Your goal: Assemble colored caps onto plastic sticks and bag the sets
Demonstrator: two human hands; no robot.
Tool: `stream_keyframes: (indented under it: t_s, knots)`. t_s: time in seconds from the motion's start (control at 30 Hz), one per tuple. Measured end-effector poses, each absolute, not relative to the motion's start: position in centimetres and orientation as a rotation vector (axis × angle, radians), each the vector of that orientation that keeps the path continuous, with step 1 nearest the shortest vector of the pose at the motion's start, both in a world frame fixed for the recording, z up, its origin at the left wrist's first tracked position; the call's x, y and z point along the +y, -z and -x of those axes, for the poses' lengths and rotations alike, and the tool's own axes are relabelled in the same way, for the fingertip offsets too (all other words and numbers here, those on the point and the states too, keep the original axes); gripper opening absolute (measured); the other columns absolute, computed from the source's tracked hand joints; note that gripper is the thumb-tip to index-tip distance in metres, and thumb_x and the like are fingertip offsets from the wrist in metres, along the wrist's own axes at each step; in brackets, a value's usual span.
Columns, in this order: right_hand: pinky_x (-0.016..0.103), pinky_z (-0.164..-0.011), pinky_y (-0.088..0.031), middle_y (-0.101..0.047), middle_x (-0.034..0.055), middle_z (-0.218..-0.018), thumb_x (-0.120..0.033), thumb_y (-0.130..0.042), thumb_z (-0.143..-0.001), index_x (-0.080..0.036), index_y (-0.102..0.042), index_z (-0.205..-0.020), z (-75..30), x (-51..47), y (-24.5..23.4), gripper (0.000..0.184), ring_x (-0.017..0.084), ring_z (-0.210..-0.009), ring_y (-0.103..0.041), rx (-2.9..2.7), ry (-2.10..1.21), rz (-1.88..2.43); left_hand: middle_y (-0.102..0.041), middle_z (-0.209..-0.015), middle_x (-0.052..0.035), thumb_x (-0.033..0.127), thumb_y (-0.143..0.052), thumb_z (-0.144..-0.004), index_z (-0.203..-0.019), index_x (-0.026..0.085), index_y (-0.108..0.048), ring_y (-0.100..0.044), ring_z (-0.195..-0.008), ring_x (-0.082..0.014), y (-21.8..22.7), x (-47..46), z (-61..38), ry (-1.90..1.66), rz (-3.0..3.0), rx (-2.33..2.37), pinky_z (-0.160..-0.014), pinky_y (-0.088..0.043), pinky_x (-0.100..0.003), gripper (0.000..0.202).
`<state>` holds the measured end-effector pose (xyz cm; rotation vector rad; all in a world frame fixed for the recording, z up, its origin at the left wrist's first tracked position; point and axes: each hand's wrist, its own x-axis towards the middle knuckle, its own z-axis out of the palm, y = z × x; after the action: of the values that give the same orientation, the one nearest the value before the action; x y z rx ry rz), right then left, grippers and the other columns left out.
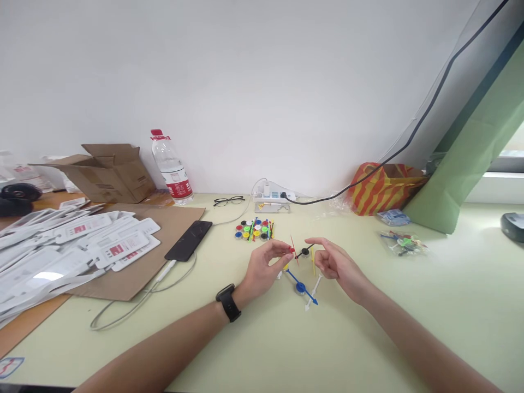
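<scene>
My left hand pinches a red arrow spinner between thumb and fingertips, its thin arrow standing nearly upright. Just right of it is a black arrow spinner. My right hand has its index finger stretched out by the tip of the black arrow, the other fingers curled; whether it touches cannot be made out. Closer to me lies a blue arrow spinner, with a white arrow beside and partly under it. A yellow arrow shows near my right fingers. Another yellow piece is partly hidden by my left hand.
Behind are rows of coloured discs and arrows, glasses and a power strip. Leftward are a phone on a cable, white cards, a bottle and a cardboard box. A bagged set lies right.
</scene>
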<state>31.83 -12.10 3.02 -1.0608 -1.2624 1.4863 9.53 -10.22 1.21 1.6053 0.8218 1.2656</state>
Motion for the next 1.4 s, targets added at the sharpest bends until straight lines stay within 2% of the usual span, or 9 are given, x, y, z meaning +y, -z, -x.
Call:
stream_keyframes:
  t_s: [0.2,0.43,0.53,0.73,0.9,1.0,1.1,1.17,1.4]
  knots:
    - [0.026,-0.05,-0.019,-0.048,-0.0021,-0.068,-0.065,-0.045,-0.099,-0.026,-0.056,-0.139,-31.3,-12.2,-2.7,0.056,0.012,-0.056,-0.031,-1.378,-1.399,1.092,-0.075,-0.103,-0.0105,0.033,-0.076,-0.088,-0.102,0.017,-0.07,-0.073,-0.099,-0.0236,-1.5,-10.4,-9.5,-1.244,-1.605,0.823,-0.093,-0.059,-0.038,0.022]
    - [0.028,-0.062,-0.037,-0.049,-0.0014,-0.077,-0.057,-0.039,-0.105,-0.034,-0.025,-0.162,-31.3,-12.7,-2.3,0.063,0.016,-0.068,-0.043,-1.684,-1.131,1.055,-0.076,-0.109,-0.0113,0.033,-0.074,-0.091,-0.107,0.018,-0.071,-0.073,-0.103,-0.0233,-1.5,-10.5,-9.4,-1.168,-1.636,0.755,-0.098,-0.058,-0.039,0.023]
    - [0.029,-0.065,-0.039,-0.048,-0.0009,-0.078,-0.054,-0.036,-0.106,-0.033,-0.029,-0.161,-31.5,-12.8,-2.4,0.059,0.018,-0.073,-0.046,-1.828,-1.034,1.065,-0.077,-0.109,-0.0111,0.034,-0.074,-0.09,-0.108,0.018,-0.071,-0.073,-0.104,-0.0235,-1.4,-10.5,-9.4,-1.151,-1.639,0.742,-0.098,-0.058,-0.04,0.024]
    - [0.031,-0.068,-0.041,-0.046,0.0002,-0.076,-0.058,-0.037,-0.105,-0.028,-0.054,-0.147,-31.4,-12.6,-2.4,0.054,0.019,-0.075,-0.048,-1.892,-1.092,1.056,-0.077,-0.111,-0.0109,0.035,-0.073,-0.091,-0.11,0.018,-0.072,-0.073,-0.106,-0.0243,-1.4,-10.5,-9.3,-1.137,-1.642,0.731,-0.098,-0.059,-0.04,0.025]
    - [0.029,-0.059,-0.033,-0.05,-0.0013,-0.07,-0.066,-0.044,-0.099,-0.025,-0.058,-0.139,-31.0,-12.6,-2.7,0.059,0.016,-0.062,-0.041,-1.634,-1.266,1.078,-0.077,-0.107,-0.0111,0.036,-0.075,-0.09,-0.106,0.018,-0.073,-0.073,-0.102,-0.0236,-1.6,-10.5,-9.3,-1.172,-1.631,0.751,-0.095,-0.059,-0.039,0.025]
    - [0.028,-0.051,-0.02,-0.043,-0.0024,-0.057,-0.073,-0.037,-0.097,-0.019,-0.073,-0.093,-31.6,-12.5,-3.4,0.065,0.012,-0.05,-0.024,-1.437,-1.588,1.053,-0.077,-0.103,-0.0108,0.036,-0.076,-0.088,-0.102,0.017,-0.073,-0.073,-0.099,-0.0234,-1.6,-10.5,-9.4,-1.212,-1.626,0.782,-0.093,-0.06,-0.038,0.024]
    - [0.029,-0.051,-0.018,-0.03,-0.0018,-0.048,-0.071,-0.03,-0.099,-0.019,-0.053,-0.047,-32.5,-12.3,-3.9,0.077,0.012,-0.049,-0.021,-1.354,-1.823,0.875,-0.076,-0.102,-0.0105,0.037,-0.077,-0.088,-0.1,0.017,-0.073,-0.073,-0.098,-0.0236,-1.5,-10.4,-9.4,-1.232,-1.606,0.802,-0.092,-0.06,-0.038,0.023]
    - [0.03,-0.051,-0.018,-0.028,-0.0024,-0.048,-0.07,-0.033,-0.098,-0.02,-0.048,-0.046,-32.9,-12.0,-4.1,0.074,0.012,-0.049,-0.019,-1.274,-1.803,0.832,-0.076,-0.101,-0.0104,0.037,-0.077,-0.087,-0.1,0.017,-0.073,-0.073,-0.098,-0.0236,-1.5,-10.4,-9.4,-1.236,-1.599,0.804,-0.091,-0.06,-0.039,0.023]
    - [0.028,-0.049,-0.017,-0.035,-0.0043,-0.056,-0.072,-0.044,-0.094,-0.021,-0.058,-0.07,-33.0,-11.3,-3.7,0.058,0.012,-0.05,-0.02,-1.214,-1.59,0.997,-0.075,-0.102,-0.0102,0.035,-0.077,-0.087,-0.1,0.017,-0.072,-0.073,-0.098,-0.0233,-1.4,-10.4,-9.5,-1.254,-1.622,0.806,-0.094,-0.06,-0.04,0.022]
